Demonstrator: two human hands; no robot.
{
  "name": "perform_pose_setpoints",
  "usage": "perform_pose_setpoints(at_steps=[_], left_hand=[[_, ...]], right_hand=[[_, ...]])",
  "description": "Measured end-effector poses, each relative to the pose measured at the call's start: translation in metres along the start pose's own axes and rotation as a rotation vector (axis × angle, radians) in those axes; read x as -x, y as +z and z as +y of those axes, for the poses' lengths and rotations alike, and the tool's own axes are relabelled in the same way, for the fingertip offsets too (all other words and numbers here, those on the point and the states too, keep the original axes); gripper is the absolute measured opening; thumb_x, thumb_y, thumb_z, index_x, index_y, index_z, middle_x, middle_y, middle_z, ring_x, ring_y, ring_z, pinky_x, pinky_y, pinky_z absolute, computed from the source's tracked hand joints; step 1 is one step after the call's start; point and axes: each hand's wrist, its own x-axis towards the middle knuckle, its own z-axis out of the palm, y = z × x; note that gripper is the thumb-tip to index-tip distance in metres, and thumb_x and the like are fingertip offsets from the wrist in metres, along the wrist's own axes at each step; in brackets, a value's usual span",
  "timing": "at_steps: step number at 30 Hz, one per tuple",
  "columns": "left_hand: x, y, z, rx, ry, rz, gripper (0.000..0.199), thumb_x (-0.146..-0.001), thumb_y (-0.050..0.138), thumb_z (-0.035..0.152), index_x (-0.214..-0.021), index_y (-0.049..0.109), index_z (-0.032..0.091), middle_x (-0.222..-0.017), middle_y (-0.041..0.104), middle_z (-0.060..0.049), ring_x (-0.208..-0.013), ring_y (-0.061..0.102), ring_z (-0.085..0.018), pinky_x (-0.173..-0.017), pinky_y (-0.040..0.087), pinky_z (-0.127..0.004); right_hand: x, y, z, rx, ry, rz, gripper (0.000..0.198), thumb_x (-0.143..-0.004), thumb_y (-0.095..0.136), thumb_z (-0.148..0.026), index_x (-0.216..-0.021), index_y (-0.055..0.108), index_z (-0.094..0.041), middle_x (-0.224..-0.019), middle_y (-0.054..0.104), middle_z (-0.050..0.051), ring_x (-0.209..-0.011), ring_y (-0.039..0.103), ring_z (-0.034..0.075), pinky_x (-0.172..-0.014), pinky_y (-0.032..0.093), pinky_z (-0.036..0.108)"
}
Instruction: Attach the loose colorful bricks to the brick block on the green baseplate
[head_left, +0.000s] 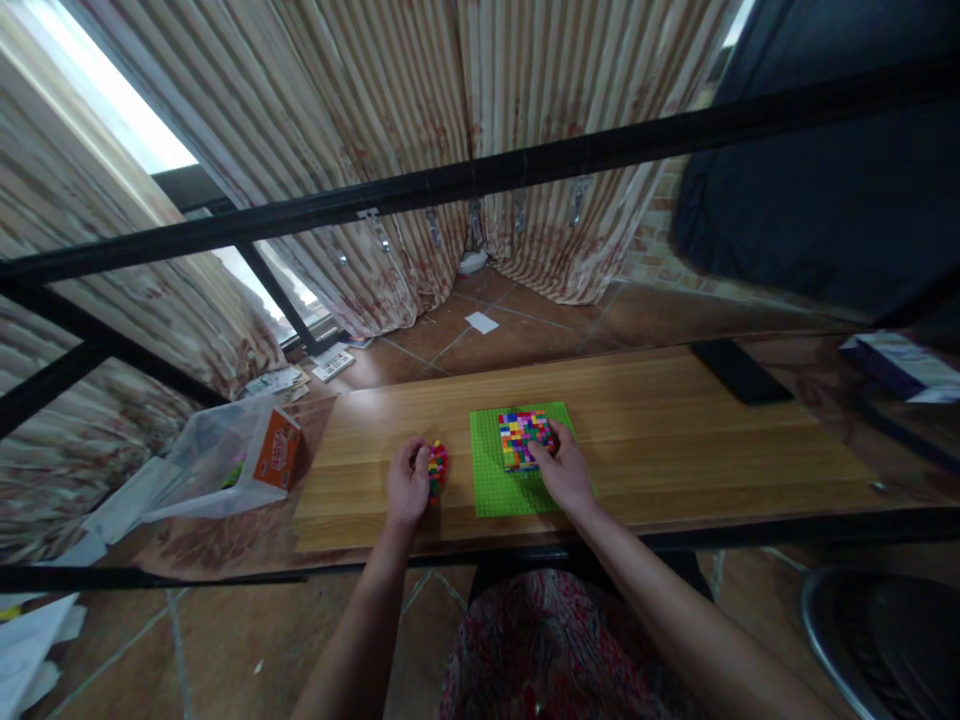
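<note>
A bright green studded baseplate lies on the wooden board. On it sits a square block of many-coloured toy bricks. My right hand reaches over the block's right side, its thumb on top and its fingers closed at the right edge. Whether a single loose brick is between those fingertips is too small to make out. Left of the baseplate is a small heap of loose coloured bricks. My left hand rests against the heap's left side with curled fingers; what they hold, if anything, is hidden.
The wooden board lies across a table with a black metal frame. A clear plastic box with an orange label stands at the left. Farther right are a flat black object and a white-and-purple package.
</note>
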Motion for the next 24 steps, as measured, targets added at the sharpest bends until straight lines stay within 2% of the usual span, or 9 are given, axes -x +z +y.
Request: perform_pose_setpoints(at_steps=[6,13,16,19,24], left_hand=[[-0.006,0.001,0.001,-0.067,-0.019,-0.040,0.027,-0.087,0.049,0.028,-0.106,0.066,0.017,-0.102,0.072,-0.010,-0.100,0.067,-0.022,-0.093,0.052,-0.043],[-0.020,0.000,0.023,-0.411,0.060,-0.176,0.023,-0.086,0.050,0.016,-0.098,0.069,0.018,-0.100,0.073,-0.011,-0.094,0.067,-0.021,-0.088,0.051,-0.037],[-0.026,0.000,0.038,-0.615,0.067,-0.230,0.021,-0.086,0.051,0.021,-0.088,0.072,0.019,-0.091,0.073,-0.010,-0.090,0.067,-0.022,-0.085,0.050,-0.035],[-0.030,0.003,0.048,-0.761,0.058,-0.279,0.022,-0.084,0.052,0.024,-0.083,0.074,0.020,-0.090,0.074,-0.011,-0.090,0.067,-0.024,-0.083,0.049,-0.035],[-0.039,0.008,0.054,-0.812,0.045,-0.324,0.026,-0.081,0.050,0.018,-0.084,0.075,0.019,-0.087,0.074,-0.015,-0.090,0.068,-0.030,-0.082,0.049,-0.044]], right_hand=[[0.000,0.006,0.004,-0.018,-0.001,0.027,0.055,-0.073,0.063,-0.043,-0.122,0.059,-0.018,-0.112,0.068,0.011,-0.100,0.063,0.027,-0.096,0.046,0.047],[0.002,0.000,-0.001,-0.061,0.037,-0.007,0.056,-0.073,0.065,-0.047,-0.119,0.060,-0.015,-0.113,0.068,0.014,-0.100,0.064,0.028,-0.095,0.047,0.049],[0.004,-0.014,-0.001,-0.147,0.023,-0.016,0.055,-0.073,0.067,-0.052,-0.115,0.061,-0.017,-0.110,0.069,0.013,-0.094,0.065,0.026,-0.089,0.050,0.046],[0.000,-0.038,0.003,-0.172,-0.021,0.039,0.050,-0.076,0.065,-0.053,-0.111,0.064,-0.018,-0.105,0.070,0.012,-0.088,0.066,0.024,-0.081,0.052,0.042],[-0.020,-0.085,0.020,-0.047,-0.052,0.174,0.043,-0.076,0.063,-0.053,-0.099,0.068,-0.017,-0.094,0.072,0.012,-0.079,0.066,0.023,-0.073,0.052,0.040]])
